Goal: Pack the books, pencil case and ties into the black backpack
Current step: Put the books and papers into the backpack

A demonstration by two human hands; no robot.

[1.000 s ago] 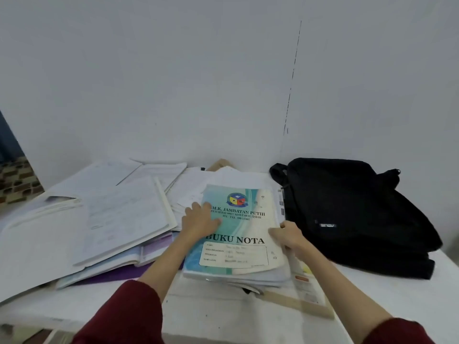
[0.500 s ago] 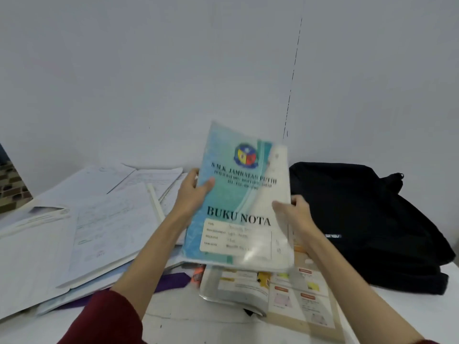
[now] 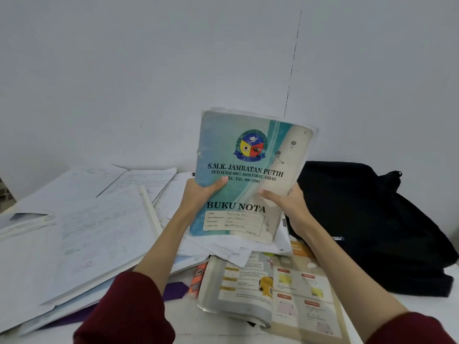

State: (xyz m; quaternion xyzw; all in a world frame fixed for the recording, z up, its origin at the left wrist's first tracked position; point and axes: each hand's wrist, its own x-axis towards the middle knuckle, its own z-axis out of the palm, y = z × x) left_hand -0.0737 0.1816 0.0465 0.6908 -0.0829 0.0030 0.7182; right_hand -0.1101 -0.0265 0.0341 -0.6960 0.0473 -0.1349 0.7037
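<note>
White table against a plain white wall, thin dark vertical seam running down the wall. Loose handwritten sheets spread over the table's left side. Patterned tile floor visible at far left edge.

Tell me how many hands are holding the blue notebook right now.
2. The left hand grips the blue notebook at its left edge, and the right hand grips its right edge, holding it upright above the papers. No other hands are in view.
</note>
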